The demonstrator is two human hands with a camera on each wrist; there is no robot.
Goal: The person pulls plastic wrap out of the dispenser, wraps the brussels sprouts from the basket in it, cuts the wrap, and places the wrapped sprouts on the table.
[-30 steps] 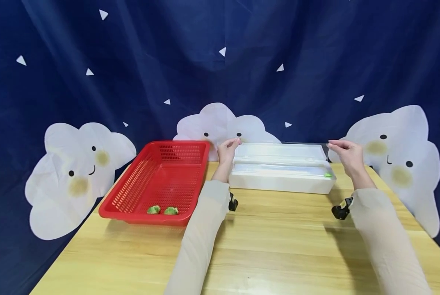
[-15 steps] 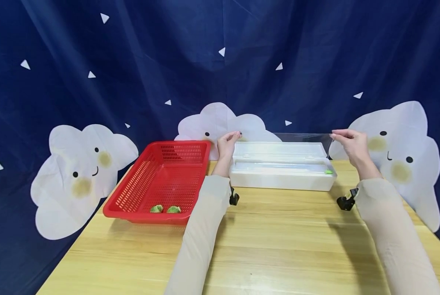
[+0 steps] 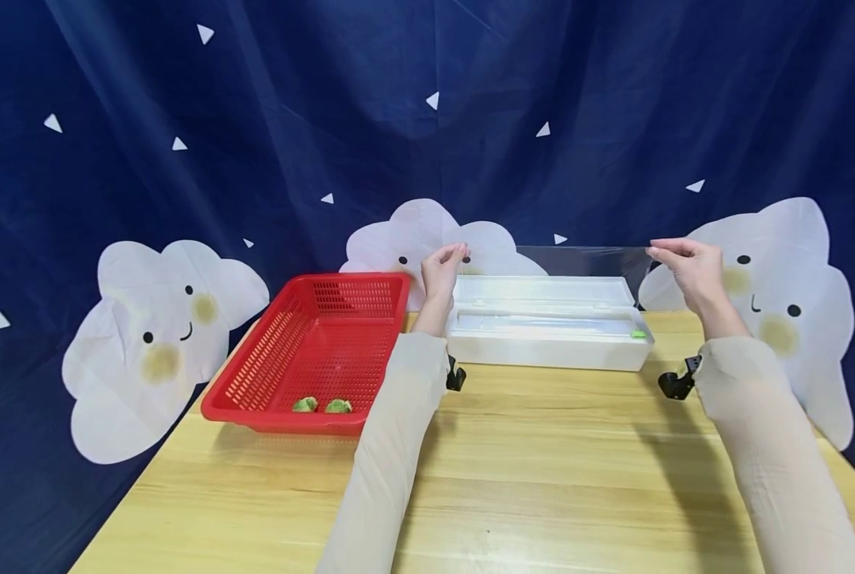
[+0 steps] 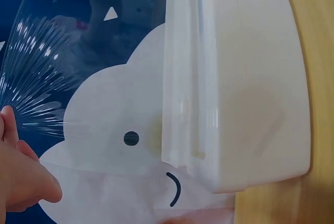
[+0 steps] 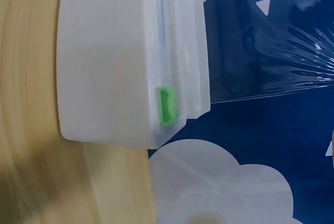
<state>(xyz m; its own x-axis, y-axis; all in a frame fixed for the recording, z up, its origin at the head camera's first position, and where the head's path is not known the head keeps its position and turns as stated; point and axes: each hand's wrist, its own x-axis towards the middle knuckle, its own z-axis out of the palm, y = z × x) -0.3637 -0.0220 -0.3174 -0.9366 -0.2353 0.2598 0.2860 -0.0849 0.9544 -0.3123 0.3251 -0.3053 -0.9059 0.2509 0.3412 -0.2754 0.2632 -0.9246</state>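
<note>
A sheet of clear cling film (image 3: pixel 581 261) stretches upright between my two hands, above a white cling film dispenser (image 3: pixel 547 352) whose lid (image 3: pixel 542 292) stands open. My left hand (image 3: pixel 440 279) pinches the film's left corner, and creases fan out from those fingertips in the left wrist view. At the other corner my right hand (image 3: pixel 696 275) pinches the film between thumb and fingers; the right wrist view catches only a sliver of that hand. A green slide cutter (image 5: pixel 167 106) sits at the dispenser's right end. The film's lower edge reaches down behind the lid.
Left of the dispenser, a red plastic basket (image 3: pixel 312 343) rests on the wooden table (image 3: pixel 542 478). Two small green sprout-like vegetables (image 3: pixel 338 406) lie at its near end. Behind the table hangs a dark blue curtain (image 3: pixel 291 119) with cloud prints.
Both hands have risen, drawing the cling film higher above the dispenser. My right hand has also shifted slightly right. Basket and dispenser stay in place.
</note>
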